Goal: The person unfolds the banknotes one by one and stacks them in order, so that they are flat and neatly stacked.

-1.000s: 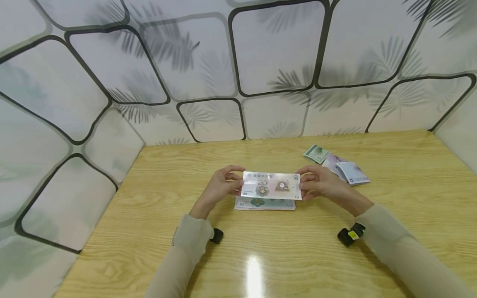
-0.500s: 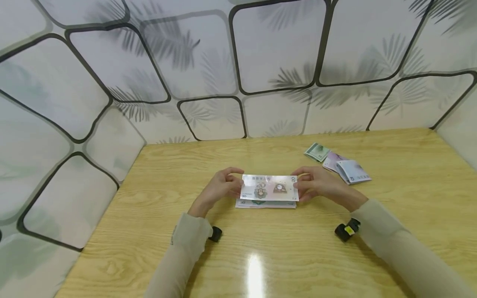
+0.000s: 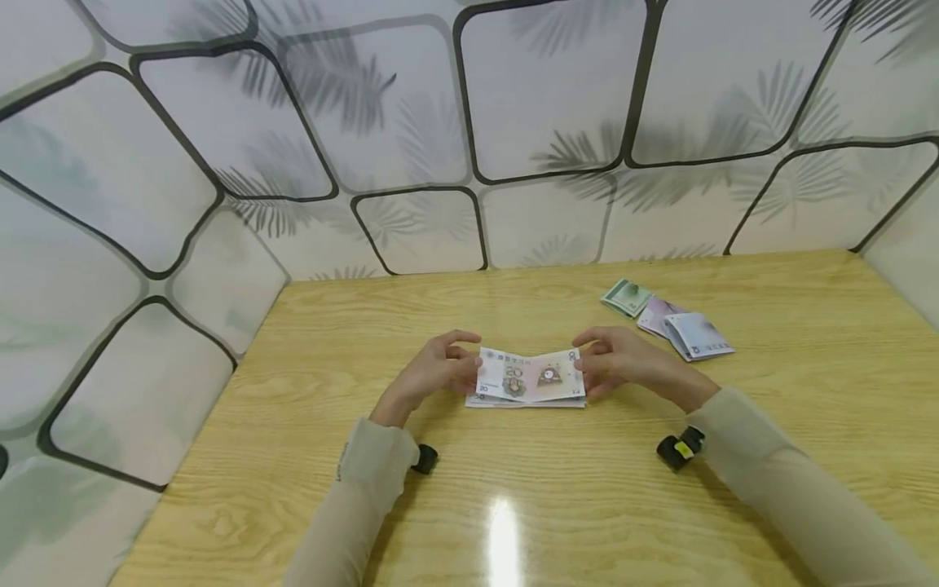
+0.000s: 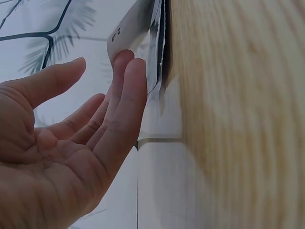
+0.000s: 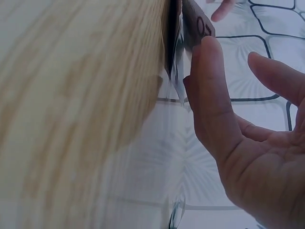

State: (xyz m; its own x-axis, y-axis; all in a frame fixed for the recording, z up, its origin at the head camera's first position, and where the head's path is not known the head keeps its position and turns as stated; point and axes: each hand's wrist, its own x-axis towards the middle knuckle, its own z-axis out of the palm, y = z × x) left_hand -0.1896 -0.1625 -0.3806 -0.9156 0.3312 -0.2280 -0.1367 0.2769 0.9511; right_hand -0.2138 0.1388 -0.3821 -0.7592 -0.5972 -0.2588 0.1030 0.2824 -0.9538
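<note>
The 20 note (image 3: 531,377) is in the middle, over a little pile of notes (image 3: 524,404) that peeks out at six o'clock. If both hands push in too hard, it could bend more, get a crease, or pop away and land crooked. The left hand (image 3: 438,367) is at nine o'clock, the right hand (image 3: 619,357) at three. Their fingers are mostly straight, tips touching the note's ends; I can't tell if they pinch it. Half a second ago the note looked flat; now its middle sags. Folded notes (image 3: 700,337) lie around two o'clock.
</note>
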